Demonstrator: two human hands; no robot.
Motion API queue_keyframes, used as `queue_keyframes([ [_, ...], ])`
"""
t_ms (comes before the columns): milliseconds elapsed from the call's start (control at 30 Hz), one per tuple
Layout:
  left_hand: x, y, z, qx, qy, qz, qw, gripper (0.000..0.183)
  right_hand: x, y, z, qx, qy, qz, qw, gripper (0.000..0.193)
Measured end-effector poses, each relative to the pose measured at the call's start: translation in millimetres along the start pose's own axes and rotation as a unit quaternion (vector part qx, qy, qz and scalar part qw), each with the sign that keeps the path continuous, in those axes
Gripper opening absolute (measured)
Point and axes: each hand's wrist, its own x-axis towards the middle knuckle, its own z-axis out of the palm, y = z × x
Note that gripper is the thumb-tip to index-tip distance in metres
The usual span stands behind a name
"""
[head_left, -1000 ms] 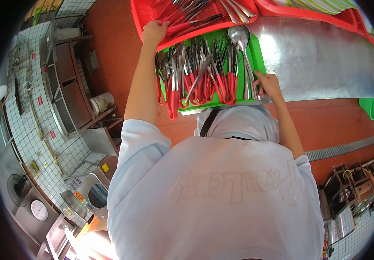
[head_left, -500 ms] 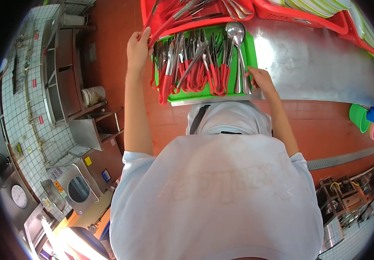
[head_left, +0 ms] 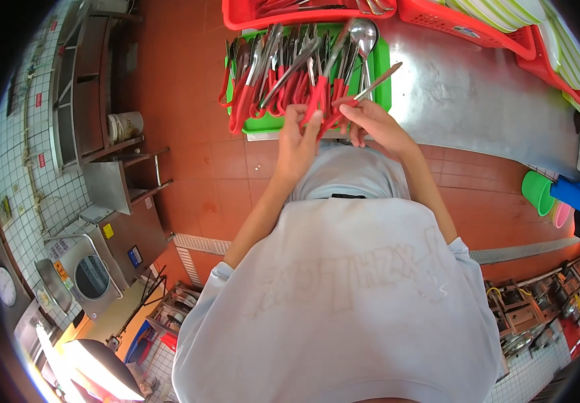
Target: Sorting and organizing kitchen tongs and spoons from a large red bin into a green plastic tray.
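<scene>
A pair of red-handled metal tongs [head_left: 319, 93] is spread into a wide V between my hands, in front of the green tray [head_left: 383, 99]. My left hand [head_left: 296, 149] is closed on the red grip of one arm. The other arm, which points up and right, is pinched by my right hand [head_left: 378, 126]. In the tray lie several more red-handled tongs [head_left: 290, 75], side by side with their metal ends away from me. Large steel spoons [head_left: 365, 35] rest at the tray's right side, their handles partly hidden behind the held tongs.
Beyond the tray is a red basket [head_left: 239, 21] with more utensils. Another red basket [head_left: 466, 39] at the far right holds green-and-white plates [head_left: 501, 15]. The steel tabletop [head_left: 464, 101] extends right. A green bucket [head_left: 538, 193] stands on the floor at right.
My left hand has come from the red basket's left corner to the tray's front with the tongs. My right hand has left the spoon handles and now grips one arm, spreading the tongs.
</scene>
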Motion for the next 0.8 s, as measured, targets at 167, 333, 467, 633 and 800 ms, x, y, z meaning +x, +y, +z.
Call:
queue_keyframes([
  [167,-12.7,-23.4,0.5,0.191,-0.118,0.062,0.973,0.030,7.2,36.6,-14.5,0.008,0.046,0.044,0.998,0.033],
  [333,-9.0,-39.3,-14.6,0.274,-0.153,0.036,0.949,0.031,16.4,70.5,-34.9,-0.099,0.111,0.037,0.988,0.039],
  [467,-7.8,-40.7,-21.1,0.226,-0.148,-0.053,0.961,0.031,21.5,77.3,-37.5,-0.149,0.107,0.026,0.983,0.036],
  [633,-1.1,-39.0,-24.0,0.193,-0.111,-0.050,0.974,0.029,31.9,72.8,-30.2,-0.157,0.101,0.014,0.982,0.034],
  [800,11.9,-41.4,-30.3,0.153,-0.036,0.004,0.988,0.026,36.4,36.1,-18.5,-0.182,0.117,0.051,0.975,0.036],
])
